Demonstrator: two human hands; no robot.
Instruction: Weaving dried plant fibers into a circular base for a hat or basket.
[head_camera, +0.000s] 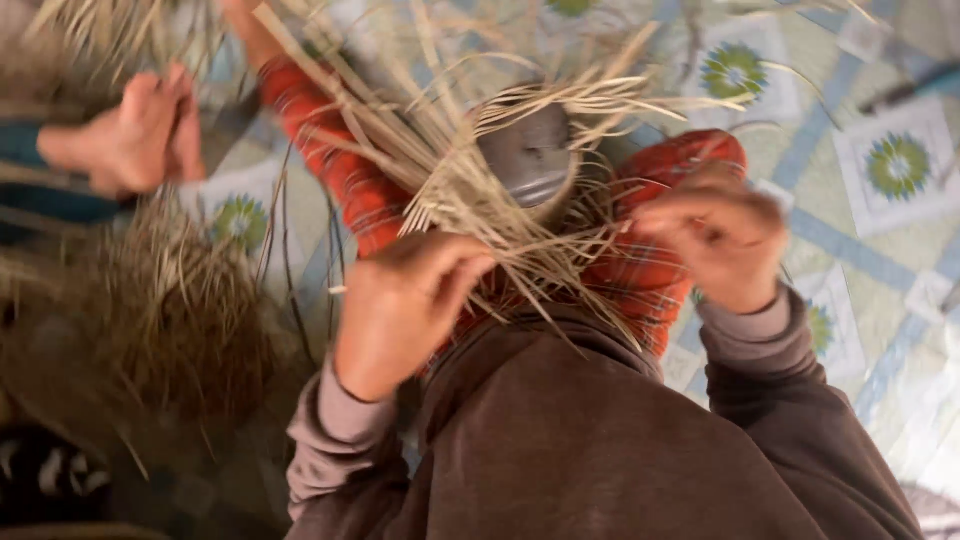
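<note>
Gripping straw strands (520, 200), left hand (405, 300).

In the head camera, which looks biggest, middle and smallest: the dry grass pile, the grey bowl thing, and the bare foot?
1. Dry grass pile, clearly the largest.
2. and 3. Bare foot and grey rounded form look about alike; straw hides part of the form, so I won't rank them.

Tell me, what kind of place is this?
Probably a home floor used for weaving by hand. A patterned blue and green floor mat covers the ground, a heap of dry brown straw lies beside it, and both hands work pale straw strips around a grey rounded mould.
</note>
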